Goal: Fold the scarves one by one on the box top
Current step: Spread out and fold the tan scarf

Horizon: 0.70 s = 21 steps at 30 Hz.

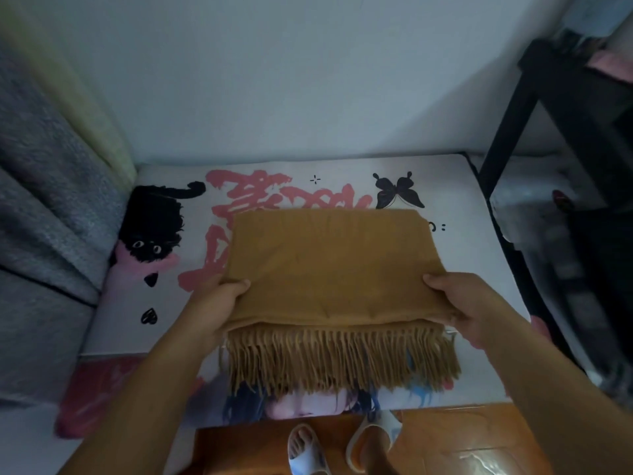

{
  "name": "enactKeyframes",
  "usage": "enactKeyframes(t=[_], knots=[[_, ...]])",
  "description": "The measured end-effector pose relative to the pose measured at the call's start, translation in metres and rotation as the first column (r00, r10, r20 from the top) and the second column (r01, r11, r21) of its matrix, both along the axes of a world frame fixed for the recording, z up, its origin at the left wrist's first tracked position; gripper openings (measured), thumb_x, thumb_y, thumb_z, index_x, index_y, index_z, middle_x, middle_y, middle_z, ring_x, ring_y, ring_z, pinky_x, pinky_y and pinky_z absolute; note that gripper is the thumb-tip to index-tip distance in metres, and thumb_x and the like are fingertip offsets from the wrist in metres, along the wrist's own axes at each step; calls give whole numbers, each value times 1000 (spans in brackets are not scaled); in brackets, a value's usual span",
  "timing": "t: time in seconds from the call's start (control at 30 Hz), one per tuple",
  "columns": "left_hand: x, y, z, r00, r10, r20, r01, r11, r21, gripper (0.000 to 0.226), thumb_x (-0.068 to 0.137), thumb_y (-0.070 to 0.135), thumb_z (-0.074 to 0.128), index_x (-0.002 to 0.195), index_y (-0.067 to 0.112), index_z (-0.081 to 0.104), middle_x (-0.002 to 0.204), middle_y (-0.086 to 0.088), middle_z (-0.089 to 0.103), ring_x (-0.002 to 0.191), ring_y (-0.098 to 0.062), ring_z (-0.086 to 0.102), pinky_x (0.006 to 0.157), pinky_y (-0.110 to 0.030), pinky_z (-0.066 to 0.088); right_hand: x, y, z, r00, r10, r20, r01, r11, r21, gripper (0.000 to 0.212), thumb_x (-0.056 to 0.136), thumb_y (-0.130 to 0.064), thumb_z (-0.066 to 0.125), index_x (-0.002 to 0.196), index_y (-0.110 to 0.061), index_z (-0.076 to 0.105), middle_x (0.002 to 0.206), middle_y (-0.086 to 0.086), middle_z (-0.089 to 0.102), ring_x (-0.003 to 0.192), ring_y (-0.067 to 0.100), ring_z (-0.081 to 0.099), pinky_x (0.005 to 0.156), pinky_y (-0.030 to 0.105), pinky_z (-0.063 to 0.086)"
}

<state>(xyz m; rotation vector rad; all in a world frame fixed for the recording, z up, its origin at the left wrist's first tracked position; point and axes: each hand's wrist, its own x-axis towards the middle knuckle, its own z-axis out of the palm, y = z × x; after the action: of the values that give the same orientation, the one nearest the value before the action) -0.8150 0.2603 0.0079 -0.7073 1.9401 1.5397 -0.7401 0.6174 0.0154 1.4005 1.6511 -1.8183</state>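
Note:
A mustard-brown scarf (329, 265) lies folded into a broad rectangle on the white printed box top (462, 186). Its fringe (339, 358) hangs over the near edge of the box. My left hand (219, 299) grips the scarf's near left corner, thumb on top and fingers underneath. My right hand (469, 303) grips the near right corner the same way. Both hands hold the folded edge a little above the fringe.
The box top carries a black cat print (152, 228), pink lettering and a black butterfly (397, 192). A grey blanket (41, 214) lies to the left, a dark shelf frame (561, 108) stands at the right. My feet in white slippers (339, 447) stand on the orange floor.

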Motion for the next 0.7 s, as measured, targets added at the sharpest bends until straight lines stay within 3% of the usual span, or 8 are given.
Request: enactKeyframes(t=[0.07,0.13,0.23,0.37,0.53,0.7], knots=[[1,-6,6,995,-82,56,81,997,7,24,97,26,64,121,22,62,107,-3,75,98,-26,72,89,-41,57,6,3,1,990,127,68,-126,992,-25,24,94,-13,66,115,-2,61,110,16,70,99,32,69,72,41,58],[-8,-5,13,975,-167,149,150,981,120,32,95,35,65,124,23,62,110,-4,76,101,-27,73,89,-42,56,3,9,5,972,210,104,-200,975,-101,35,91,-16,69,122,-2,59,115,15,69,103,33,67,74,41,56],[-53,5,17,993,-22,116,-3,976,218,36,96,46,60,120,20,62,111,-7,73,104,-27,69,85,-41,53,-33,23,10,989,148,-11,-148,982,-119,39,90,-25,71,121,-4,56,117,14,64,106,32,63,79,42,52],[-108,25,17,991,127,39,-133,966,222,33,95,44,64,112,15,63,113,-8,69,103,-23,66,85,-39,54,-95,32,5,979,68,-192,-69,998,4,28,97,-28,64,117,-10,56,113,10,62,98,23,62,80,35,51],[-125,34,-2,1000,-12,26,11,998,60,44,91,34,73,132,19,63,121,-7,68,105,-24,66,80,-37,54,-123,35,-19,980,58,-193,-38,994,105,23,93,-19,69,114,-10,64,102,4,67,90,16,64,68,29,51],[-116,34,-19,976,35,-217,-23,998,58,63,91,12,72,143,41,51,135,2,57,114,-20,62,95,-42,55,-101,31,-44,921,45,-387,69,959,275,23,92,-12,71,111,-22,76,111,-4,69,104,13,65,97,31,53]])
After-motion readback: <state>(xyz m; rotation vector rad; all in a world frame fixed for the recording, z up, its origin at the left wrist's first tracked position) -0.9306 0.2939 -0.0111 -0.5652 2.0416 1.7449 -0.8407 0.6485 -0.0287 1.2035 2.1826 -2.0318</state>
